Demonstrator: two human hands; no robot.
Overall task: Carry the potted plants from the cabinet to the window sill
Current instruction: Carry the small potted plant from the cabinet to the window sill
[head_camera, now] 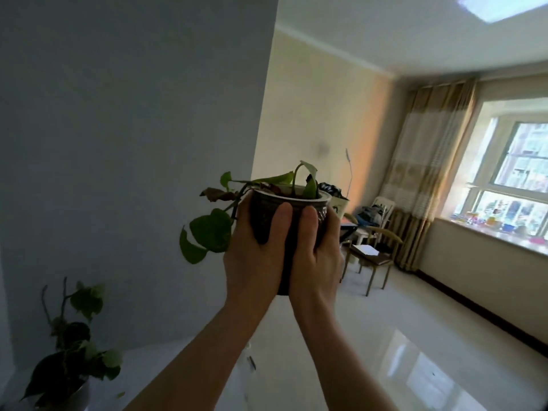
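Observation:
I hold a small dark pot (292,232) with a white rim and trailing green leaves up in front of me, in mid-air. My left hand (255,256) wraps its left side and my right hand (315,256) wraps its right side, both thumbs pressed on the near wall. A second potted plant (74,354) with dark leaves stands on the white cabinet top (154,369) at the lower left. The window sill (492,232) runs along the far right under a bright window, several small colourful items on it.
A grey wall (133,143) rises close on the left. Chairs (370,256) with papers and bags stand near the far corner beside beige curtains (430,173). A glossy white tiled floor (415,336) stretches between me and the sill.

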